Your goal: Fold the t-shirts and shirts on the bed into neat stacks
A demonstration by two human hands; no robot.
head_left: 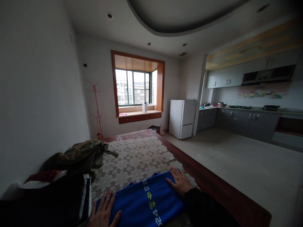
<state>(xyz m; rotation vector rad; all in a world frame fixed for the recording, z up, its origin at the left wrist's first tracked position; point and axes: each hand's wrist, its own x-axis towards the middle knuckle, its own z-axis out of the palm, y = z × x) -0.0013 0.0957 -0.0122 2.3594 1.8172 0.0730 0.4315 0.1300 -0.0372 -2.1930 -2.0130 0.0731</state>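
A blue folded cloth, likely a garment (132, 205), lies flat on the lace tablecloth (132, 160) close in front of me. White and yellow-green lettering runs across it. My left hand (104, 209) rests on its left end, palm down with the fingers spread. On its right end lies my right hand (180, 183), also flat, with the fingers stretched out and the thumb apart. Neither hand grips the fabric. A dark sleeve covers my right forearm. Bits of darker blue cloth show along the far edge of the fold.
Left of the cloth is a stack of dark folded clothes (47, 201), with an olive backpack (78, 154) behind it. The red-brown wooden table edge (213, 183) runs along the right. Farther off stand a white fridge (181, 118), a pink coat rack (97, 107) and kitchen cabinets (241, 121).
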